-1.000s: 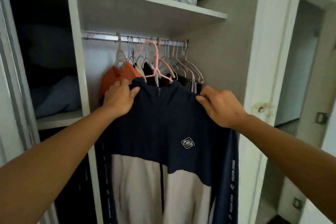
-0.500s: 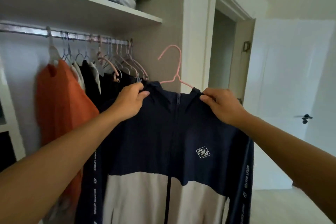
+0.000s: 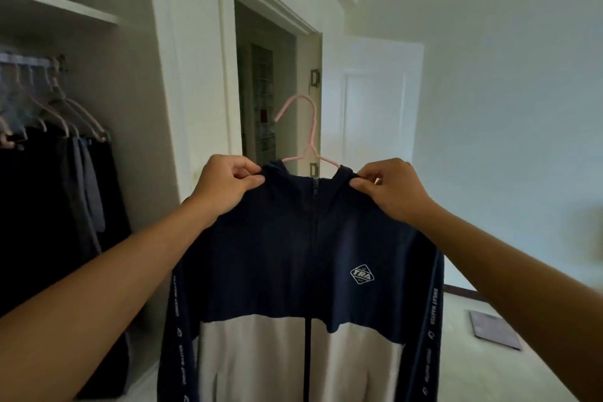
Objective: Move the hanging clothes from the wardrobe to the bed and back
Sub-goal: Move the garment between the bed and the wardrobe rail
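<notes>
Your left hand (image 3: 225,184) and right hand (image 3: 390,188) each pinch a shoulder of the navy-and-beige zip jacket (image 3: 303,271) at centre frame, keeping it spread on its pink wire hanger (image 3: 305,130) for carrying.

walls: plain white painted walls (image 3: 505,75), evenly and softly lit | doorway: white-framed open doorway (image 3: 270,81), dim beyond | door: white panelled door (image 3: 375,101) swung open beside it | floor: pale floor (image 3: 489,378) with a flat dark grey rectangular mat (image 3: 494,330) lying at right | left: white wooden shelf (image 3: 49,6) holding folded bedding
</notes>
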Tool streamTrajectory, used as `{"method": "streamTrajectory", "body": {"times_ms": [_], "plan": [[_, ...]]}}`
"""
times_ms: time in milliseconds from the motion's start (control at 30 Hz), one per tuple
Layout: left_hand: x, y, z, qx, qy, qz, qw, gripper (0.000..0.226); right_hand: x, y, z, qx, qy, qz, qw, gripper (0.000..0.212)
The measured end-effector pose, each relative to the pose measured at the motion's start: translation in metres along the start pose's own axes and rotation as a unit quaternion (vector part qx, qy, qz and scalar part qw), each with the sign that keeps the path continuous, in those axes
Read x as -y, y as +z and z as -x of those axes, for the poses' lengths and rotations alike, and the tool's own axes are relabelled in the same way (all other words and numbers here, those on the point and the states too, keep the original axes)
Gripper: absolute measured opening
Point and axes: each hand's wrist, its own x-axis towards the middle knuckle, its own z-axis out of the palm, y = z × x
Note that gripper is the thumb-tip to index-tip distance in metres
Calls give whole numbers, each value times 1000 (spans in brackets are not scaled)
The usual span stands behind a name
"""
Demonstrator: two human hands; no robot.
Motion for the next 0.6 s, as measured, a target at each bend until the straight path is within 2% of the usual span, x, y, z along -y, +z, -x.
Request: {"method": "streamTrajectory", "body": {"times_ms": [100,267,600], "plan": [[-24,60,1,45,8,16,999,25,-48,-32,19,1,35,33,999,14],[-64,157,3,110,8,49,993,12,-122,-97,54,8,87,63,994,17],[-138,337,6,224,26,108,968,8,-233,-213,119,4,207,158,965,17]]}}
